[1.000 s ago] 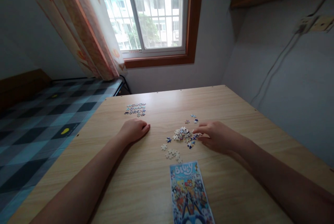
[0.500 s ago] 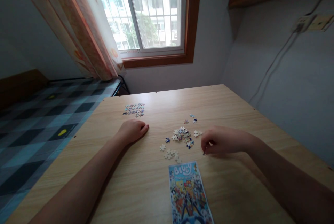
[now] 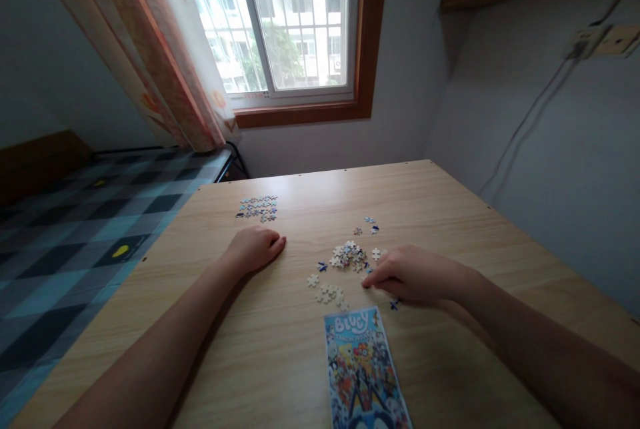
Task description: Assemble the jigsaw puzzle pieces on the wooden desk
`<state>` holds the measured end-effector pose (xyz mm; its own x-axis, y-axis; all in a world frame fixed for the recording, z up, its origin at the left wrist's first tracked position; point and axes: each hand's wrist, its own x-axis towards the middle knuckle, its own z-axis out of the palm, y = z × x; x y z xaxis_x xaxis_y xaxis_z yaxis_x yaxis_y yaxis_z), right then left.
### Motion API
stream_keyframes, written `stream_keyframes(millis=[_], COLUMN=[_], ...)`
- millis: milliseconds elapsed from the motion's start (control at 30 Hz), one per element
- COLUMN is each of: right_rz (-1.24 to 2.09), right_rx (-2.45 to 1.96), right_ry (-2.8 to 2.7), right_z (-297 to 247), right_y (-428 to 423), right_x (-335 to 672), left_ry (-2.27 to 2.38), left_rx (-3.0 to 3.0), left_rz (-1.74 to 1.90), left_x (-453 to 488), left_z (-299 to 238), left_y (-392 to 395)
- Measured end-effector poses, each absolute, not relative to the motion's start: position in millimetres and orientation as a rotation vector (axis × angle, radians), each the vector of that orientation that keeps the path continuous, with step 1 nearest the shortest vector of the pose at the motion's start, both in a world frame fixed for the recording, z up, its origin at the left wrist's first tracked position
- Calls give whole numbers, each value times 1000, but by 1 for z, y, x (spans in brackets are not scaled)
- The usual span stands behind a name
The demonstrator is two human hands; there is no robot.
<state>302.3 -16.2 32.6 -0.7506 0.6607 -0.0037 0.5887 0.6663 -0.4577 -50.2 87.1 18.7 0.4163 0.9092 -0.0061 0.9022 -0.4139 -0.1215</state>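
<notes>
My right hand [image 3: 413, 275] lies on the wooden table [image 3: 450, 215], its fingers pinched together at the near edge of a loose pile of puzzle pieces [image 3: 347, 255]. A single blue piece [image 3: 395, 304] lies just beside that hand. My left hand [image 3: 256, 247] rests palm down on the table with curled fingers and holds nothing. Several pale pieces [image 3: 327, 294] lie between the pile and a colourful Bluey picture card [image 3: 363, 372] at the near edge.
A small joined patch of puzzle pieces [image 3: 257, 207] lies at the far left of the table. A few stray pieces [image 3: 371, 225] sit beyond the pile. A bed with a checked cover [image 3: 75, 229] stands to the left, a window [image 3: 280, 22] ahead, a wall on the right.
My right hand drew back from the pile toward me, left a blue piece on the table, then reached to the pile's near edge again. The left hand stayed still.
</notes>
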Motion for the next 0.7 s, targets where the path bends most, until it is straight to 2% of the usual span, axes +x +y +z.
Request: stream_keyframes(millis=[200,267,467,700], right_rz=[847,817,260,-23], right_rx=[-1012,-1009,-1089,-1105], right_ry=[-2724,-2682,-2466,-2227], right_z=[41,43,31,9], right_y=[-18,-17,0,22], right_x=[308,311,325,342], left_ry=[-1635,-1656,-1731,-1537], left_rx=[-2566,-2572,-2813,-2984], left_rz=[171,177,277,469], left_x=[-48,-48,-38,-3], left_z=[22,24,42,57], left_y=[85,85,73,39])
